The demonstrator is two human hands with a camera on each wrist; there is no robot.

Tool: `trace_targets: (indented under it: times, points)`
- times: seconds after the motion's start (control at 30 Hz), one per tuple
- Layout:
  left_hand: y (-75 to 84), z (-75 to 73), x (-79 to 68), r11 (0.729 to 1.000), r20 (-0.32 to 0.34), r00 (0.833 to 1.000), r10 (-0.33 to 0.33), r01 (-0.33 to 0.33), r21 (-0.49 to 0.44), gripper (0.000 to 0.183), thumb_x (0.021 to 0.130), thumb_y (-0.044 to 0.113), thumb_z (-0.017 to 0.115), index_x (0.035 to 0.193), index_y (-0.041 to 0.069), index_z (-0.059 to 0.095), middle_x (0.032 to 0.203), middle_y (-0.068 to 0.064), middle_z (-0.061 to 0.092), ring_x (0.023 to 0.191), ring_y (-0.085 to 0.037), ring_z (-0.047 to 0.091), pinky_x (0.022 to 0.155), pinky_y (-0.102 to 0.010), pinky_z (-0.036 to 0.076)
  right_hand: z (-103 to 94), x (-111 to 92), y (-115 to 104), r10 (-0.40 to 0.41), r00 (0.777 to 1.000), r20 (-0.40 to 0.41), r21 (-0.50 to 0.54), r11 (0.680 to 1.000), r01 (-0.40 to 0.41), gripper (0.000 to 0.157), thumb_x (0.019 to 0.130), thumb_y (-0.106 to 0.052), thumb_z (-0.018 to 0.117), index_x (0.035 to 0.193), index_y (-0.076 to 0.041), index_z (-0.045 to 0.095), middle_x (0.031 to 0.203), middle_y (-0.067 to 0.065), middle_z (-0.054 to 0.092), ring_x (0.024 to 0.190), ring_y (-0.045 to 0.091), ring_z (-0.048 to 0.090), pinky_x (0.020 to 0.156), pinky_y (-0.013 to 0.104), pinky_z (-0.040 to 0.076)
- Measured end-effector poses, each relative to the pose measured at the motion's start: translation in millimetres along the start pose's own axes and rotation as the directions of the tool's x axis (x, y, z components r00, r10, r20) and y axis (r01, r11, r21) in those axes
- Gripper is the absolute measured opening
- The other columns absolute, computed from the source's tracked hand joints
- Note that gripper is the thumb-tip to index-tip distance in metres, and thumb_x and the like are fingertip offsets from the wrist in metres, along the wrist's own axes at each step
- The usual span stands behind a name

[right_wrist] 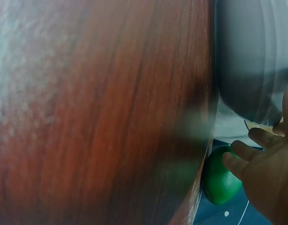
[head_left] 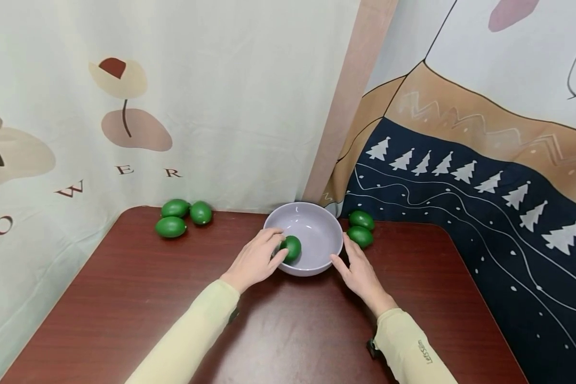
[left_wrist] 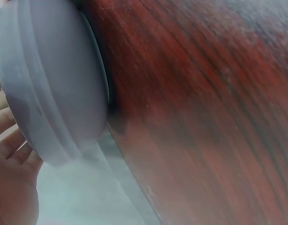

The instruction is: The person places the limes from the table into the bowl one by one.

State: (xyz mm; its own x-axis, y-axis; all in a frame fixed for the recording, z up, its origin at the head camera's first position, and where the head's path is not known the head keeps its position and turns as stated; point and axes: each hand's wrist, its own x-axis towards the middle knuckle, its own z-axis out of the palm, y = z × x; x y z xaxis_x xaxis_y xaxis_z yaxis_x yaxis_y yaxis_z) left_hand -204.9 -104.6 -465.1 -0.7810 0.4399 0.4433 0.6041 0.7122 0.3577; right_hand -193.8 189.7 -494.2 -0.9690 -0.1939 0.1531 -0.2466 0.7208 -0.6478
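Observation:
A pale lilac-grey bowl stands at the table's back edge, with one green lime inside on its left. My left hand lies over the bowl's left rim, thumb and fingertips close beside that lime; whether they touch it I cannot tell. Extended fingers of my right hand rest along the bowl's right side. In the right wrist view, a green lime on the table sits close to those fingers. The left wrist view has the bowl's outer wall beside the left fingers, the inside hidden.
Two limes lie right of the bowl. Three more limes are grouped at the back left of the dark red wooden table. Printed curtains hang right behind the table and along its right side.

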Motion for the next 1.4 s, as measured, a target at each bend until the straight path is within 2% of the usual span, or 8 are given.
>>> trace_targets:
  times: [0.33, 0.57, 1.0, 1.4]
  points:
    - [-6.0, -0.5, -3.9, 1.000, -0.048, 0.999, -0.008, 0.007, -0.009, 0.029, 0.100, 0.024, 0.065, 0.121, 0.003, 0.068, 0.137, -0.011, 0.061, 0.130, -0.027, 0.055, 0.104, -0.044, 0.051, -0.9, 1, 0, 0.022, 1.000, 0.022, -0.001, 1.000, -0.022, 0.076, 0.105, -0.037, 0.061, 0.164, -0.005, 0.026, 0.165, 0.020, 0.033, 0.151, 0.038, 0.033, 0.120, 0.058, 0.032]
    - [-12.1, -2.9, -8.6, 0.999, -0.069, 0.997, -0.038, 0.038, 0.002, 0.035, 0.100, 0.023, 0.065, 0.128, 0.002, 0.068, 0.143, -0.013, 0.060, 0.136, -0.028, 0.053, 0.106, -0.046, 0.050, -2.5, 3, -2, 0.016, 0.999, 0.038, 0.006, 1.000, -0.016, 0.076, 0.105, -0.038, 0.060, 0.164, -0.004, 0.025, 0.164, 0.020, 0.033, 0.151, 0.038, 0.033, 0.120, 0.058, 0.032]
    - [-24.9, -12.1, -13.7, 0.997, -0.072, 0.995, -0.074, 0.075, 0.011, 0.042, 0.099, 0.021, 0.066, 0.134, -0.002, 0.064, 0.145, -0.016, 0.058, 0.136, -0.033, 0.052, 0.110, -0.050, 0.047, -3.5, 2, -1, 0.023, 0.999, 0.037, 0.010, 1.000, -0.023, 0.076, 0.105, -0.038, 0.060, 0.164, -0.004, 0.025, 0.164, 0.020, 0.033, 0.151, 0.038, 0.034, 0.120, 0.058, 0.031]
    - [-43.5, -21.6, -23.0, 0.987, -0.056, 0.986, -0.155, 0.157, 0.043, 0.047, 0.101, 0.022, 0.063, 0.140, -0.003, 0.059, 0.148, -0.019, 0.055, 0.140, -0.036, 0.047, 0.115, -0.051, 0.041, -3.6, 2, 0, 0.007, 1.000, 0.030, 0.006, 1.000, -0.007, 0.076, 0.105, -0.038, 0.060, 0.163, -0.004, 0.025, 0.164, 0.021, 0.033, 0.151, 0.039, 0.034, 0.121, 0.058, 0.031]
